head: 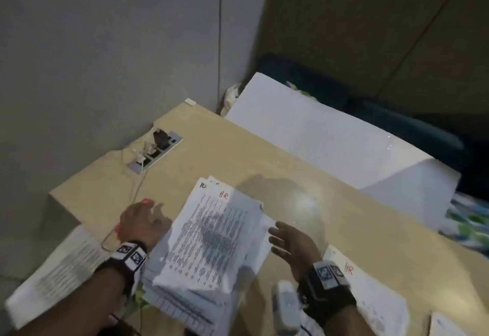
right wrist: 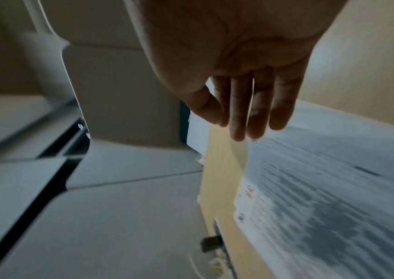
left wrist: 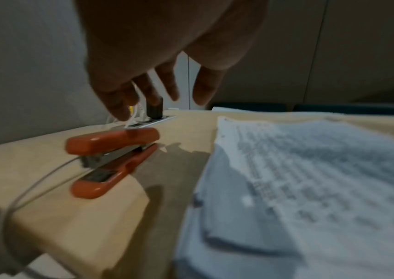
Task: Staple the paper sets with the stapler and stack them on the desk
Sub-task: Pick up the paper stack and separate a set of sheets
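Note:
An orange-red stapler [left wrist: 112, 160] lies near the desk's left edge. My left hand [left wrist: 148, 98] hovers just above it with fingers extended, not gripping; in the head view that hand [head: 140, 219] covers most of the stapler [head: 146, 200]. A loose stack of printed paper sets [head: 217, 235], the top sheet marked "HR" in red, lies mid-desk to the right of the stapler. My right hand [head: 283, 237] is held open just off the stack's right edge, empty. The right wrist view shows its straight fingers [right wrist: 238, 122] above the desk beside the paper stack [right wrist: 334, 198].
Another "HR" sheet [head: 370, 290] lies on the wooden desk [head: 264, 155] by my right wrist, next to a white object [head: 285, 301]. A power strip [head: 156, 153] with plugs and a white cable [left wrist: 35, 181] sits far left. A white board [head: 330, 137] leans behind. More papers [head: 53, 269] lie lower left.

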`<state>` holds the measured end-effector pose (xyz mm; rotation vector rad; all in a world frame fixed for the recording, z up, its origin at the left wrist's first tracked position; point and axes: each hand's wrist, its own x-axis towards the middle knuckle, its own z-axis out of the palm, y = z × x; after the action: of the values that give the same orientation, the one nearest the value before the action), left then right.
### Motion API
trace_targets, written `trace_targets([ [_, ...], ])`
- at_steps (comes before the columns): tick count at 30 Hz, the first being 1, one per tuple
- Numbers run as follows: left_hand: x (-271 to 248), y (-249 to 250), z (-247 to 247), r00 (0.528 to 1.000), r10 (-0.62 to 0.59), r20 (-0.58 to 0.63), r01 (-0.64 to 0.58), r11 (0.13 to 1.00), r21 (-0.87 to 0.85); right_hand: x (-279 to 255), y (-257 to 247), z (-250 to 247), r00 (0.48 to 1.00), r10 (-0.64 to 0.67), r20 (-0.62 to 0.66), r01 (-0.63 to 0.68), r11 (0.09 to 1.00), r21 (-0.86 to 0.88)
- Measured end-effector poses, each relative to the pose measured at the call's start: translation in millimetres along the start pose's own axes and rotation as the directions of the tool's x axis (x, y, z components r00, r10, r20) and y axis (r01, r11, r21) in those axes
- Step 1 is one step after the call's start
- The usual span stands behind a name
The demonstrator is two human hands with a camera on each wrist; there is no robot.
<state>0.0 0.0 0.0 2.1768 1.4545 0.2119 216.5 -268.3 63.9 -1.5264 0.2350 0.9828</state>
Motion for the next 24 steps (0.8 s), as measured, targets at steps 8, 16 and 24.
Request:
trace_targets([
  [8, 10.7, -14.2, -1.5, 0.999, -0.033, -0.037, 0.04, 0.973, 0.226, 34.3, 48.3, 17.6, 0.984, 0.128, -0.125, -0.175, 0.832, -0.526],
  [16, 13.1, -4.6, 52.9, 0.905, -0.003, 0.426, 0.014, 1.0, -0.023, 59.1, 68.3, 27.5, 0.943, 0.272, -0.192, -0.332, 0.812, -0.48],
  [24, -18.3, 22.8, 56.6, 0.856, -0.087, 0.51, 0.055, 0.995, 0.078, 59.0, 82.5, 42.5, 0.973, 0.08, -0.215, -0.223, 0.551, -0.804],
])
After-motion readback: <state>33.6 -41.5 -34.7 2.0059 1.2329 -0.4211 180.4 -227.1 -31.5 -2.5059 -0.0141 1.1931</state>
